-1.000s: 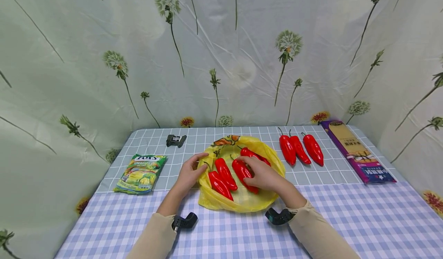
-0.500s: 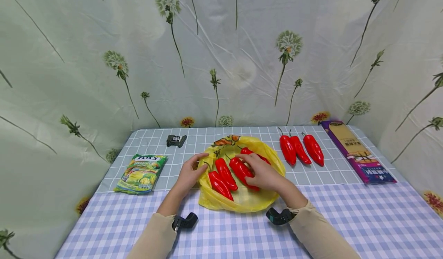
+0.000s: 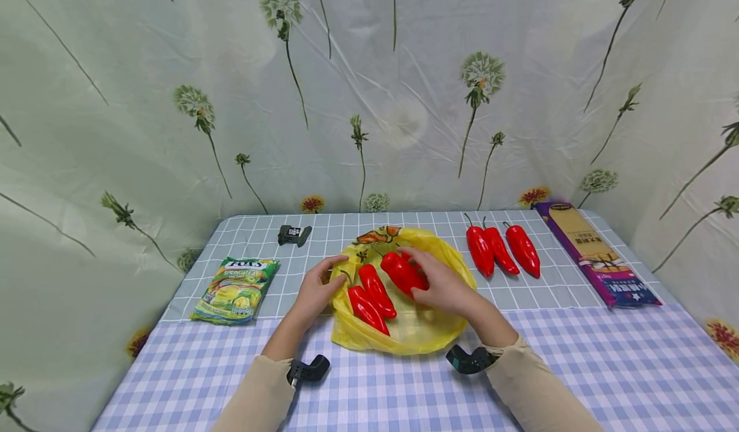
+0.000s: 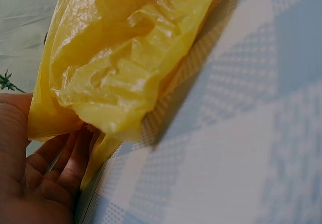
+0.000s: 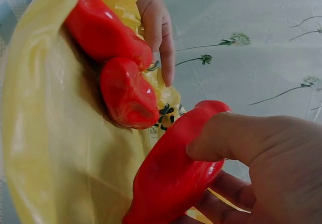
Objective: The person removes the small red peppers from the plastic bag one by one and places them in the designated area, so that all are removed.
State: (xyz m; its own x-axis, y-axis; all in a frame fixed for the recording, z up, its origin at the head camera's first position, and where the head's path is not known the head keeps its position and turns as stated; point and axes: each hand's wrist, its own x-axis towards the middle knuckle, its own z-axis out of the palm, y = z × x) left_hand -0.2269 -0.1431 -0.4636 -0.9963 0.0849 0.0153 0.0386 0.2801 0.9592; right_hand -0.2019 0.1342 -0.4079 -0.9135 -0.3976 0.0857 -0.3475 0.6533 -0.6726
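Note:
My right hand (image 3: 443, 285) grips a glossy red pepper (image 3: 401, 273) over the opened yellow plastic bag (image 3: 404, 343). In the right wrist view the thumb lies along one side of this pepper (image 5: 173, 166), with fingers round its far side. My left hand (image 3: 314, 291) pinches the bag's left rim; the left wrist view has the thumb and fingers of that hand (image 4: 30, 178) on either side of the film. Two more red peppers lie inside, one nearer the front (image 3: 367, 311) and one beside it (image 3: 378, 291). Another pepper at the back is mostly hidden behind my right hand.
Three red peppers (image 3: 494, 250) lie right of the bag. Farther right is a long purple packet (image 3: 597, 252). To the left sits a green FOX'S candy bag (image 3: 235, 291), and behind it a small black packet (image 3: 294, 234). A printed curtain (image 3: 398, 130) closes off the back.
My right hand has lifted its pepper slightly up and away from the bag's bottom, and the pepper's near end has swung up. The left hand stays at the rim.

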